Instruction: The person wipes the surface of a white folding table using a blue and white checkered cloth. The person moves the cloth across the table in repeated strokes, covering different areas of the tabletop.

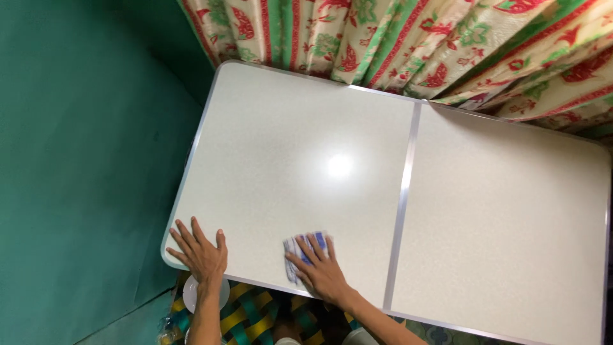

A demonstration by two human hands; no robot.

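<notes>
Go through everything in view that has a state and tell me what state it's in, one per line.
Left hand: flat on table, fingers spread, holding nothing.
Right hand: pressed flat on the cloth.
Blue and white cloth: folded small, under right hand.
White speckled folding table: unfolded.
Floral striped curtain: hanging gathered behind table.

The scene is evenly and fairly brightly lit from above. A round white glare spot sits near the middle of the frame on the glossy pale folding table (498, 236), washing out the speckled surface there, with a softer halo around it. The metal seam (402, 204) down the table's middle catches a thin bright line. Shadows are faint: only a slight dark edge shows under the right hand (322, 271) and the left hand (201, 252) at the lower left. The green wall (76, 172) on the left looks flatter and dimmer. The patterned curtain (408, 45) along the top is slightly soft, and the table's edges bow mildly from wide-angle distortion.
</notes>
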